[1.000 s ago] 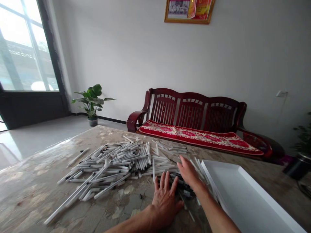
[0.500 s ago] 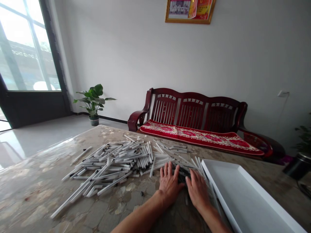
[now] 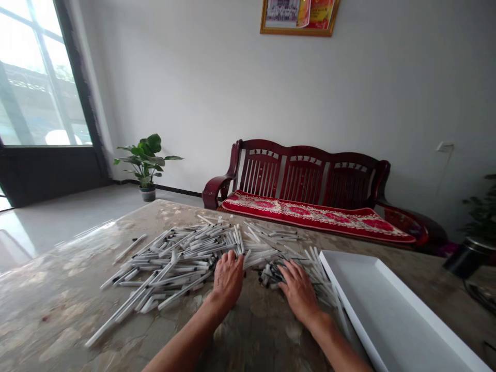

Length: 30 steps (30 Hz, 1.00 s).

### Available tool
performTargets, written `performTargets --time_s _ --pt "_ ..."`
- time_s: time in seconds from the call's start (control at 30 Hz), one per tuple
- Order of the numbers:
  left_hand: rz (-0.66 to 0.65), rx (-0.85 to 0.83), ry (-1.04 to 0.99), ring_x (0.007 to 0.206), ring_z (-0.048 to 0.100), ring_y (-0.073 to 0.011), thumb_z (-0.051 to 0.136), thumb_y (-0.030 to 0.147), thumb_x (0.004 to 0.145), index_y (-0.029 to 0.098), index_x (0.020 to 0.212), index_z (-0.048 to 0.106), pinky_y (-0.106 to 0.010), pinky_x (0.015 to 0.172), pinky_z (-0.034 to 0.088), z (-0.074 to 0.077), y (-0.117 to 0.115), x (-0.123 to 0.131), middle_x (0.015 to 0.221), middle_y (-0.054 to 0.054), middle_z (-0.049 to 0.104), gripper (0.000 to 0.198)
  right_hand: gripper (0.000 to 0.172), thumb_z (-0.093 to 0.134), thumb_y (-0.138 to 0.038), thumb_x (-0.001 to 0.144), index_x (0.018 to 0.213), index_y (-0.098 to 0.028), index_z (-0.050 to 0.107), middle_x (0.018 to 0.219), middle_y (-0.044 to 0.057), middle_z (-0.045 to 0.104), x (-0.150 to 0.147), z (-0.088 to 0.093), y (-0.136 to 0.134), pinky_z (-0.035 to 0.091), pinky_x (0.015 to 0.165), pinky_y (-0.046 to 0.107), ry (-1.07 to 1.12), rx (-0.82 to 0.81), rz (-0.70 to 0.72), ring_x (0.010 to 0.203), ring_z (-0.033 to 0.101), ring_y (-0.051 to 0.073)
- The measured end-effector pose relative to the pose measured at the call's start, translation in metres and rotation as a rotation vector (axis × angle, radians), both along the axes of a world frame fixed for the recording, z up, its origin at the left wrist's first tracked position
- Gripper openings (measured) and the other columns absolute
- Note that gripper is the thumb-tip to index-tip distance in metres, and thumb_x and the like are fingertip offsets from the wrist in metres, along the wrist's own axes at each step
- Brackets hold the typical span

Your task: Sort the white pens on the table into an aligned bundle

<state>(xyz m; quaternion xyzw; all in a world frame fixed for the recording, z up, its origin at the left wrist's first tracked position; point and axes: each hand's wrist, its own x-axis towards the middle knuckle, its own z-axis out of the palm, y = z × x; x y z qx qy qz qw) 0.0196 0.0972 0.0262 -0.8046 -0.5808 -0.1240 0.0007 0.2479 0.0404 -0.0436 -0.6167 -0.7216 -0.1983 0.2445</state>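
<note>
Across the middle of the table lies a loose pile of thin white sticks (image 3: 166,279) with dark tips, like pen tubes. At the pile's front right edge is my left hand (image 3: 228,278), its fingers bent down and close together. What lies under its fingertips is hidden. My right hand (image 3: 300,289) rests to the right, fingers stretched forward and a little apart. Its fingertips touch a small heap of black and clear pieces (image 3: 270,273), partly covered by the hand. More whitish sticks (image 3: 315,263) lie beyond and beside it.
A shallow white tray (image 3: 387,299) stands at the right of the stone-patterned table (image 3: 46,305). Behind the table is a dark red wooden bench (image 3: 304,175) with a red patterned cover. A potted plant (image 3: 147,160) stands on the floor at the left.
My left hand has moved left, away from the black pieces to the edge of the stick pile. My right hand has shifted slightly left, and more of the dark heap now shows.
</note>
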Motion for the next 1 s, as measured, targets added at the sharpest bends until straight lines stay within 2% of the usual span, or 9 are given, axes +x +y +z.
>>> performTargets --time_s 0.1,0.17,0.27,0.37,0.5,0.67,0.8,0.9,1.0 --pt "0.013 -0.032 0.029 0.106 0.056 -0.0257 0.05 0.016 0.089 0.02 0.106 0.066 -0.036 0.088 0.041 -0.003 0.004 0.002 0.113 -0.011 0.06 0.024 0.035 0.053 -0.023 0.092 0.126 -0.022 0.062 0.133 0.01 0.062 0.006 0.004 -0.001 0.042 0.107 0.046 0.035 0.043 -0.041 0.127 0.051 0.027" --pt "0.017 -0.025 0.027 0.106 0.056 -0.0252 0.048 0.017 0.09 0.02 0.104 0.067 -0.036 0.088 0.041 -0.005 0.004 0.002 0.112 -0.011 0.061 0.023 0.037 0.05 -0.028 0.094 0.128 -0.018 0.06 0.133 0.014 0.06 0.015 0.0 -0.009 0.042 0.105 0.048 0.06 0.094 -0.139 0.128 0.05 0.03" --pt "0.011 0.002 0.015 0.105 0.056 -0.0254 0.048 0.02 0.091 0.02 0.101 0.067 -0.036 0.088 0.04 -0.011 0.005 -0.002 0.11 -0.01 0.061 0.021 0.044 0.042 -0.035 0.096 0.129 -0.011 0.056 0.132 0.021 0.058 0.034 -0.016 -0.027 0.043 0.101 0.054 0.072 0.16 -0.337 0.126 0.049 0.035" --pt "0.017 0.032 0.009 0.103 0.055 -0.0252 0.047 0.023 0.092 0.021 0.098 0.067 -0.035 0.087 0.039 -0.014 0.008 -0.007 0.108 -0.009 0.063 0.02 0.047 0.037 -0.038 0.097 0.131 -0.011 0.054 0.132 0.021 0.058 0.05 -0.033 -0.037 0.042 0.101 0.056 0.076 0.189 -0.437 0.127 0.048 0.036" --pt "0.032 0.111 -0.055 0.101 0.056 -0.0249 0.047 0.031 0.095 0.024 0.097 0.066 -0.036 0.086 0.038 -0.014 0.006 -0.015 0.105 -0.007 0.067 0.02 0.043 0.036 -0.037 0.096 0.123 -0.014 0.059 0.121 0.017 0.065 0.053 -0.033 -0.028 0.045 0.099 0.052 0.141 0.174 -0.325 0.117 0.056 0.032" --pt "-0.08 0.149 -0.21 0.094 0.062 -0.0225 0.05 0.032 0.096 0.025 0.097 0.065 -0.034 0.082 0.04 -0.017 0.002 -0.021 0.098 -0.003 0.073 0.017 0.038 0.036 -0.033 0.098 0.12 -0.017 0.063 0.12 0.013 0.066 0.021 0.009 -0.016 0.047 0.099 0.045 0.338 0.142 -0.129 0.113 0.059 0.026" --pt "-0.188 0.18 -0.295 0.094 0.064 -0.0222 0.054 0.033 0.093 0.026 0.095 0.068 -0.033 0.084 0.043 -0.025 0.004 -0.02 0.096 -0.002 0.075 0.015 0.034 0.037 -0.03 0.1 0.118 -0.022 0.065 0.111 0.009 0.068 -0.018 0.037 -0.014 0.048 0.096 0.04 0.451 0.113 -0.065 0.106 0.061 0.023" --pt "-0.237 0.165 -0.317 0.092 0.065 -0.0218 0.056 0.032 0.092 0.026 0.094 0.068 -0.032 0.083 0.045 -0.028 0.006 -0.018 0.095 -0.003 0.075 0.015 0.032 0.04 -0.032 0.1 0.119 -0.023 0.065 0.11 0.009 0.066 -0.036 0.041 -0.01 0.049 0.094 0.038 0.451 0.108 -0.062 0.104 0.061 0.023" --pt "-0.278 0.12 -0.336 0.091 0.065 -0.021 0.057 0.03 0.091 0.025 0.092 0.069 -0.03 0.082 0.046 -0.03 0.006 -0.016 0.093 -0.003 0.074 0.013 0.033 0.045 -0.034 0.099 0.125 -0.024 0.063 0.119 0.01 0.064 -0.042 0.036 -0.007 0.048 0.097 0.04 0.406 0.109 -0.021 0.111 0.059 0.024"
